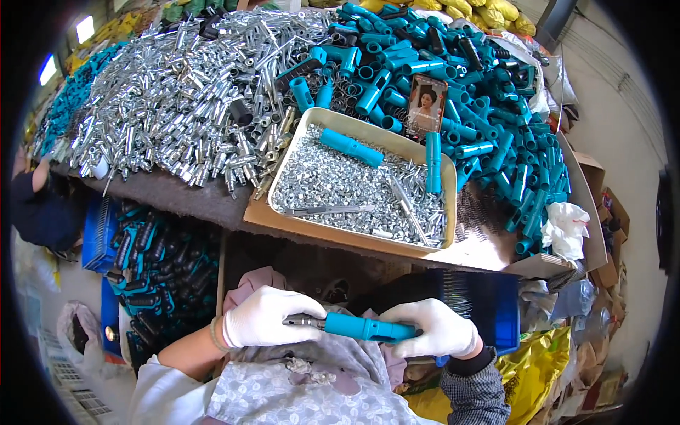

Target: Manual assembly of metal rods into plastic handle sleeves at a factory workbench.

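Holding a teal sleeve point(365, 328) short of the table point(191, 202)'s near edge, seemingly part-assembled.
Pinching its metal shaft point(304, 321) in left hand point(265, 319), gripping the opposite end in right hand point(433, 329); with many loose sleeves point(474, 150) remaining toward the right edge.

A teal tubular housing point(365, 327) is held nearly level, low in the view. A grey metal shaft point(304, 321) is seen at its left end.

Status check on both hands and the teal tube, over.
Left hand gripping metal shaft. Right hand gripping teal tube at its right end. Shaft at tube's left end. Tray lies beyond, not between the hands.
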The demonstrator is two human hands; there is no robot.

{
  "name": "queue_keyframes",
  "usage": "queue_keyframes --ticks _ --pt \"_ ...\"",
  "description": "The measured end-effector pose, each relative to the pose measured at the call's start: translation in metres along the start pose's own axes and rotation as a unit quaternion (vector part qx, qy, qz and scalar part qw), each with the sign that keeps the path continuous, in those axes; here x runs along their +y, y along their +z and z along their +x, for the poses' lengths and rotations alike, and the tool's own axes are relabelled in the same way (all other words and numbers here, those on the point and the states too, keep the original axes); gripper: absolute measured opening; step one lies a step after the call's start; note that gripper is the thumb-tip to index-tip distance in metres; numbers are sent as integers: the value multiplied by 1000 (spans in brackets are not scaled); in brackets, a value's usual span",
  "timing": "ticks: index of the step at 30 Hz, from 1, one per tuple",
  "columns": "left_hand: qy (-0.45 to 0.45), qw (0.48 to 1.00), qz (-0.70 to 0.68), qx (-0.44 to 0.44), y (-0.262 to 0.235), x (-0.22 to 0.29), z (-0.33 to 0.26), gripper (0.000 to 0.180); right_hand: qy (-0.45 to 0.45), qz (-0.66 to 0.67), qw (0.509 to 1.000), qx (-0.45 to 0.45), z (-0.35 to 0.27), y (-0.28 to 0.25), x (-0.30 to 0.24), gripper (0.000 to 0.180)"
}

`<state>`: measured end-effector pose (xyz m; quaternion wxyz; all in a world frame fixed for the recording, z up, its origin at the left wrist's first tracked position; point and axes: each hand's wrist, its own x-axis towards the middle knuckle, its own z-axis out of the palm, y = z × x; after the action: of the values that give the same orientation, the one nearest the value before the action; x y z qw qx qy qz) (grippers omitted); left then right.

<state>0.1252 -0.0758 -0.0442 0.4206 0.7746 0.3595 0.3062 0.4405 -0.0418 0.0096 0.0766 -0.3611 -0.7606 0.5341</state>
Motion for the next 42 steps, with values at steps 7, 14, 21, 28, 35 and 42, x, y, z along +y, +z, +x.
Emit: queue_keyframes --ticks 7,14,21,28,35,42 --pt "-43 998 42 32 3 2 -9 52 -14 -152 981 118 31 42 -5 39" --pt "70 993 93 13 -4 7 -1 44 25 69 997 -1 44 42 13 38" --pt "93 992 88 4 -2 8 3 42 35 95 993 67 37 50 14 43" --pt "77 992 94 20 4 4 3 40 -24 -54 989 134 26 54 0 43" --pt "105 989 94 35 14 3 2 37 -29 -30 990 135 22 53 6 39" --pt "86 993 75 39 1 -3 12 36 55 28 991 117 18 11 7 37"
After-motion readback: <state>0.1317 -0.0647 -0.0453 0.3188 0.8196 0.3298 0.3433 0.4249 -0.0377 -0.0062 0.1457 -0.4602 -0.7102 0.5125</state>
